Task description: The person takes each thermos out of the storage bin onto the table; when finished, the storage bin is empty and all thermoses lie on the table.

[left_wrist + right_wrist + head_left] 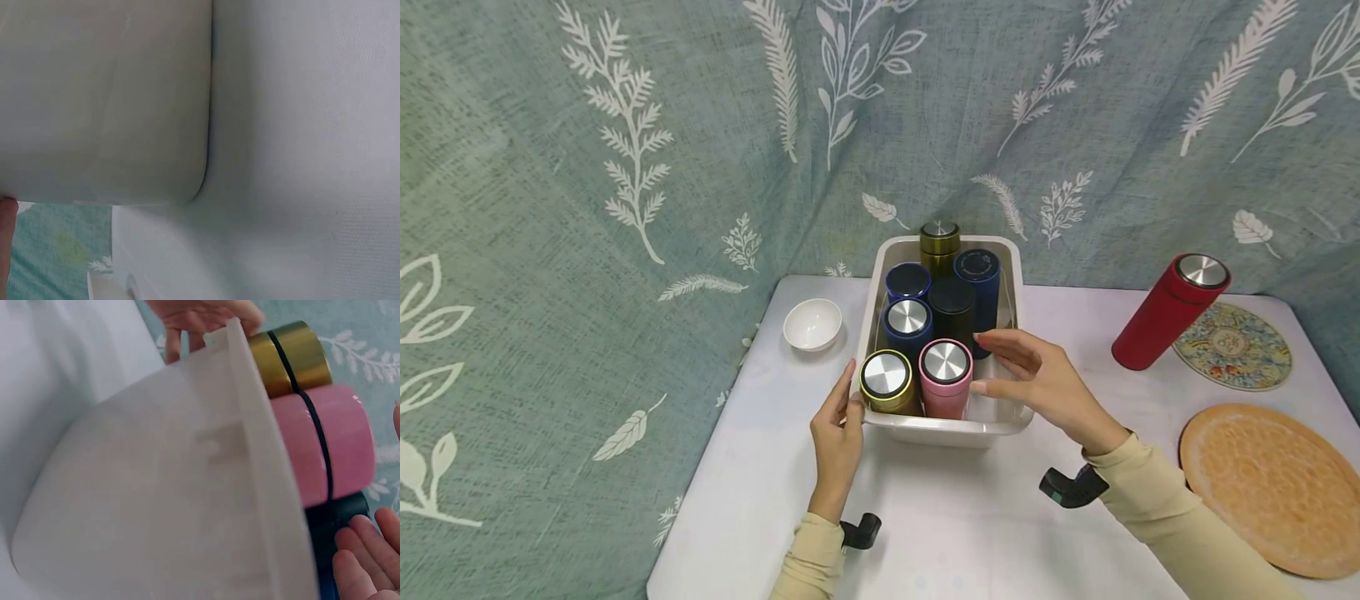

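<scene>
A white plastic tub (1000, 423) holds several vacuum flasks standing upright. At its near left corner my left hand (837, 442) grips the rim, thumb on the inner side beside the gold flask (891, 398); its fingers also show in the right wrist view. The pink flask (946, 396) with a steel lid stands to the right of the gold one. My right hand (1045, 379) hovers over the tub's right side, thumb and fingers apart, close by the pink flask and the black flask (952, 304). Nothing lies between its fingers.
More flasks fill the tub's back: a blue one (910, 333), a navy one (977, 275), a gold-green one (940, 250). Left stands a white bowl (812, 325). On the right are a red flask (1165, 317), a patterned round mat (1243, 354) and an orange-brown round board (1273, 492).
</scene>
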`<act>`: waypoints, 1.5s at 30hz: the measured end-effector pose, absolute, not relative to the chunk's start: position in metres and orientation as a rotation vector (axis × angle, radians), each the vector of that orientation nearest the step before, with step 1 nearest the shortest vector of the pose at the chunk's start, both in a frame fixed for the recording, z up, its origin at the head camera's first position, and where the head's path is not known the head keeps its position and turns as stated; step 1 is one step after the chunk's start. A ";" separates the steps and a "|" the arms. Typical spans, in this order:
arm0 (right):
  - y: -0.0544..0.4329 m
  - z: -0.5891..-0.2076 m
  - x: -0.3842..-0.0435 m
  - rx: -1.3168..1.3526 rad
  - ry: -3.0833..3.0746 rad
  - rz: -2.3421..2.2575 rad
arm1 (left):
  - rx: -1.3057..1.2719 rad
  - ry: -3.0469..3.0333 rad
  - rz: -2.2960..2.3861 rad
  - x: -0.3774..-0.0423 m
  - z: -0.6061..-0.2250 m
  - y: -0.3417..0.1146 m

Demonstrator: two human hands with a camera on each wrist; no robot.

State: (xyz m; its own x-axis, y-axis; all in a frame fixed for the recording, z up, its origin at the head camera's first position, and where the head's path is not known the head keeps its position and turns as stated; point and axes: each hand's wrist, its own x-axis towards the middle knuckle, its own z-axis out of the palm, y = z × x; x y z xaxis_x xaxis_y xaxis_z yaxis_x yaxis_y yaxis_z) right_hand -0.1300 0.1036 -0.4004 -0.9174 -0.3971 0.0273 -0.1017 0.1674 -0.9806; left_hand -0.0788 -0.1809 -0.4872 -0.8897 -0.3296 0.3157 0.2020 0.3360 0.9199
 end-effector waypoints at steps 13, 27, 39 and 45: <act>0.082 -0.410 -0.126 -0.549 2.161 -1.833 | 0.120 -2.146 -1.584 -0.079 -0.486 -0.180; 0.072 -0.413 -0.130 -0.590 2.180 -1.855 | 0.126 -2.146 -1.577 -0.079 -0.486 -0.180; 0.067 -0.413 -0.132 -0.594 2.195 -1.867 | 0.103 -2.131 -1.565 -0.080 -0.488 -0.179; 0.063 -0.413 -0.132 -0.583 2.212 -1.859 | 0.107 -2.122 -1.578 -0.080 -0.489 -0.179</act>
